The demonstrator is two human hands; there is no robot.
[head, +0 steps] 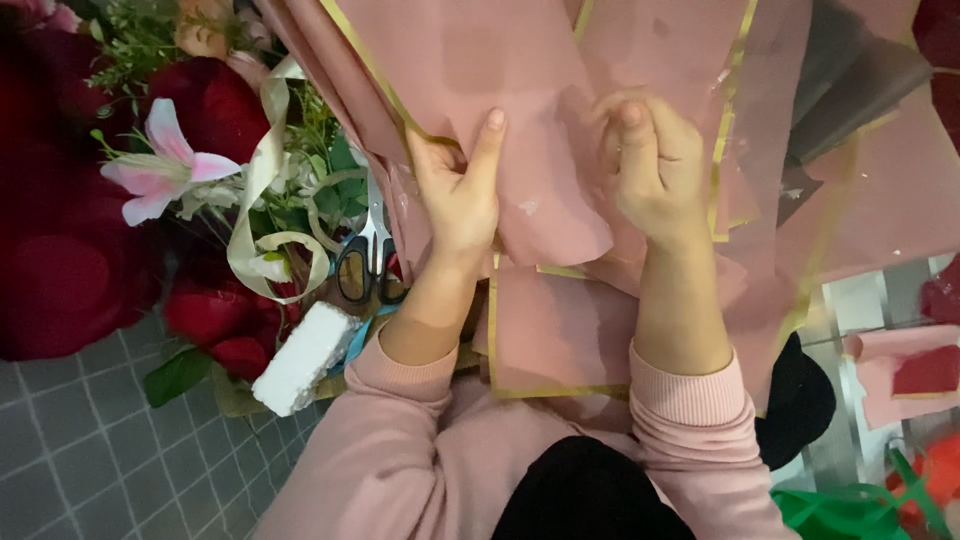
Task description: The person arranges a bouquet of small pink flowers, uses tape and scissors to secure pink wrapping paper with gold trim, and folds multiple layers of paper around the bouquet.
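Pink translucent wrapping sheets (520,90) with gold edges spread out in front of me. My left hand (455,195) pinches a fold of one sheet, thumb pressed up along its surface. My right hand (655,170) grips a gathered part of the same paper, fingers curled tight. Both arms wear pink sleeves. More pink sheets (560,335) lie underneath my wrists.
Black-handled scissors (368,262) lie left of my left hand, beside a white foam block (305,355) and cream ribbon (262,180). Red roses (215,315), a pink lily (165,170) and greenery sit on the grey tiled floor (70,450). A green bag (840,510) is at lower right.
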